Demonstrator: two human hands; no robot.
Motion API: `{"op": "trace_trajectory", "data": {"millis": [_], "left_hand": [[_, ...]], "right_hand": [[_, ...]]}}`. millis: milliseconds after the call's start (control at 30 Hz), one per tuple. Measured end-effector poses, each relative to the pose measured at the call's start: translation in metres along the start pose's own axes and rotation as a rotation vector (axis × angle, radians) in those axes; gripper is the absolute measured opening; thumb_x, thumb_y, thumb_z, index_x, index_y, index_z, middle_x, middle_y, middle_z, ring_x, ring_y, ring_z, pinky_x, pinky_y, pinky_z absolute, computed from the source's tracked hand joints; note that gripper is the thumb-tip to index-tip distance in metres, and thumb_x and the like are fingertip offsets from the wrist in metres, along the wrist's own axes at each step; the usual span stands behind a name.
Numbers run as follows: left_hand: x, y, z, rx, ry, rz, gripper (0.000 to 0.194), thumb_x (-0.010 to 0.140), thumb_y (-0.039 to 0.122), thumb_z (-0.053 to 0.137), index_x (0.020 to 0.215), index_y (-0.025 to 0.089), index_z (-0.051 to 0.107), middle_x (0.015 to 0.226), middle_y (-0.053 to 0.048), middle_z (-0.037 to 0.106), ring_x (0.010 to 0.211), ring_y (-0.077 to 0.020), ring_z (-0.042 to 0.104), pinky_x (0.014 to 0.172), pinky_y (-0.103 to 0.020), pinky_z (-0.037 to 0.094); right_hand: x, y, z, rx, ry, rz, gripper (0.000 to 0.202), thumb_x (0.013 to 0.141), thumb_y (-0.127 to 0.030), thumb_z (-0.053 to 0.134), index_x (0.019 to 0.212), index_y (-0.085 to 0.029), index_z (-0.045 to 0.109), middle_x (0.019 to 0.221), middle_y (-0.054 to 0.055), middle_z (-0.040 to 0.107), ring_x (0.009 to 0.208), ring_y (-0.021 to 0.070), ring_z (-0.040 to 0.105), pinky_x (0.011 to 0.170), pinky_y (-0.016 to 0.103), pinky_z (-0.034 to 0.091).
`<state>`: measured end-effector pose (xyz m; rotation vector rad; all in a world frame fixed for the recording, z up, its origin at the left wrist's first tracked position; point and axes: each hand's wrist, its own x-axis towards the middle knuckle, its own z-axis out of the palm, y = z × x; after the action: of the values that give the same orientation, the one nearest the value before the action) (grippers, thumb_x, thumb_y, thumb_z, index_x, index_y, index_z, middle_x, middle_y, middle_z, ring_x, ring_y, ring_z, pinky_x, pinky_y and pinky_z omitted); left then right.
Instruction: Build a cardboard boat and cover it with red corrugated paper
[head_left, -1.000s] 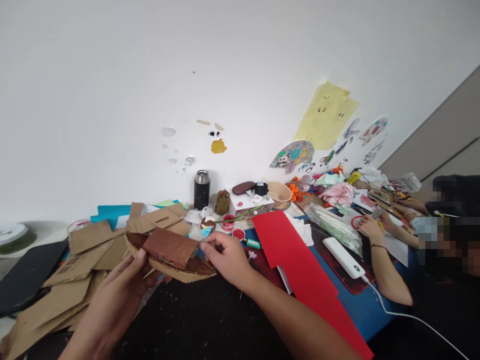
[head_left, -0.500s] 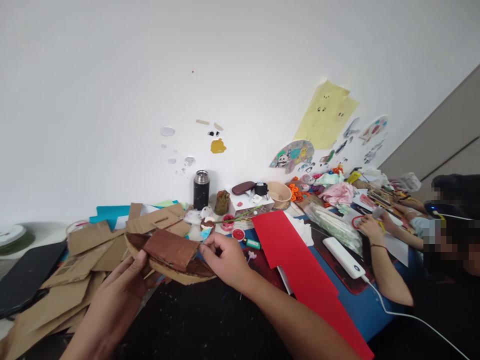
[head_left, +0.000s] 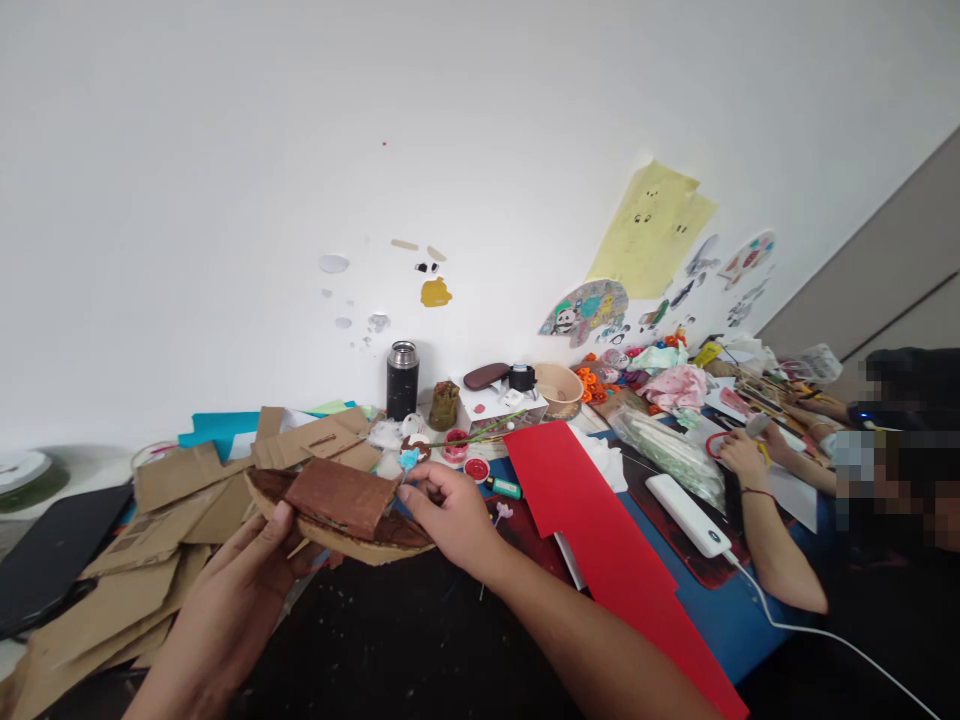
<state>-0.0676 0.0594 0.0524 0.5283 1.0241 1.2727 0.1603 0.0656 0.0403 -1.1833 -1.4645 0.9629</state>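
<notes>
My left hand (head_left: 244, 570) grips a small model boat (head_left: 352, 545) by its left side, thumb on top. The boat is cardboard, with a pale rim, a dark brown inside and a reddish-brown roof panel (head_left: 341, 497). At its right end, my right hand (head_left: 454, 510) pinches the thin stem of a small blue flower (head_left: 409, 459), which stands up above the fingertips. Whether the stem touches the boat is hidden by the fingers.
Cardboard pieces (head_left: 161, 550) pile up on the left. Behind stand a black flask (head_left: 403, 385) and red paint pots (head_left: 476, 469). Red card (head_left: 592, 540), a white power bank (head_left: 688, 515) and a co-worker's arm (head_left: 772, 540) are on the right.
The blue flower has risen a little and stands more upright above my right fingertips. The boat has tilted slightly in my left hand.
</notes>
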Motion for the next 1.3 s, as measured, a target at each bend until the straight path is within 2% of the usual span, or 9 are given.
{"op": "trace_trajectory", "data": {"millis": [200,367,633,800,1000,1167,1300], "left_hand": [[0.003,0.0,-0.003,-0.016,-0.003,-0.017,0.05,0.075,0.036,0.095,0.123,0.025,0.086,0.123,-0.01,0.089,0.108,-0.039,0.083,0.068,-0.039,0.072],[0.004,0.001,-0.004,-0.022,-0.004,-0.031,0.043,0.081,0.036,0.091,0.123,0.024,0.086,0.122,-0.011,0.088,0.1,-0.0349,0.083,0.07,-0.039,0.072],[0.006,0.001,-0.006,-0.013,-0.025,-0.046,0.035,0.085,0.035,0.088,0.119,0.023,0.086,0.114,-0.009,0.089,0.093,-0.0296,0.082,0.072,-0.036,0.072],[0.007,0.0,-0.008,-0.008,-0.045,-0.043,0.038,0.082,0.033,0.091,0.119,0.022,0.085,0.111,-0.009,0.089,0.087,-0.029,0.082,0.068,-0.036,0.072],[0.005,0.0,-0.003,-0.048,0.02,-0.044,0.038,0.078,0.031,0.092,0.115,0.022,0.086,0.113,-0.011,0.089,0.091,-0.0322,0.083,0.067,-0.036,0.071],[0.003,0.001,-0.001,-0.001,-0.019,-0.019,0.039,0.078,0.037,0.093,0.114,0.025,0.087,0.113,-0.007,0.09,0.091,-0.0307,0.082,0.066,-0.035,0.071],[0.002,0.001,-0.002,0.036,-0.036,0.019,0.036,0.079,0.039,0.093,0.11,0.023,0.087,0.112,-0.009,0.09,0.09,-0.0315,0.082,0.065,-0.036,0.071]], "right_hand": [[0.0,-0.002,0.001,0.078,-0.016,0.077,0.021,0.095,-0.044,0.074,0.092,-0.023,0.073,0.063,-0.006,0.054,0.057,0.0154,0.051,0.057,0.027,0.039],[-0.002,-0.005,0.001,0.085,0.007,0.037,0.023,0.094,-0.045,0.074,0.089,-0.023,0.07,0.064,-0.006,0.053,0.058,0.0141,0.046,0.06,0.028,0.037],[-0.006,-0.008,-0.001,0.045,0.003,0.018,0.026,0.096,-0.047,0.073,0.088,-0.023,0.069,0.064,-0.005,0.055,0.059,0.0147,0.049,0.058,0.027,0.038],[-0.006,-0.008,-0.004,-0.062,0.045,-0.055,0.023,0.098,-0.043,0.072,0.087,-0.023,0.071,0.063,-0.004,0.058,0.058,0.0152,0.052,0.061,0.028,0.042],[-0.007,-0.007,-0.007,-0.285,0.126,-0.126,0.022,0.099,-0.042,0.071,0.088,-0.023,0.075,0.06,-0.004,0.06,0.055,0.0154,0.052,0.062,0.028,0.043],[-0.01,-0.008,-0.007,-0.424,0.041,-0.141,0.017,0.099,-0.039,0.073,0.091,-0.024,0.077,0.062,-0.004,0.062,0.056,0.0155,0.055,0.063,0.028,0.04],[-0.011,-0.01,-0.008,-0.478,-0.022,-0.137,0.014,0.1,-0.037,0.075,0.096,-0.025,0.079,0.067,-0.003,0.066,0.059,0.0159,0.057,0.064,0.028,0.039]]}}
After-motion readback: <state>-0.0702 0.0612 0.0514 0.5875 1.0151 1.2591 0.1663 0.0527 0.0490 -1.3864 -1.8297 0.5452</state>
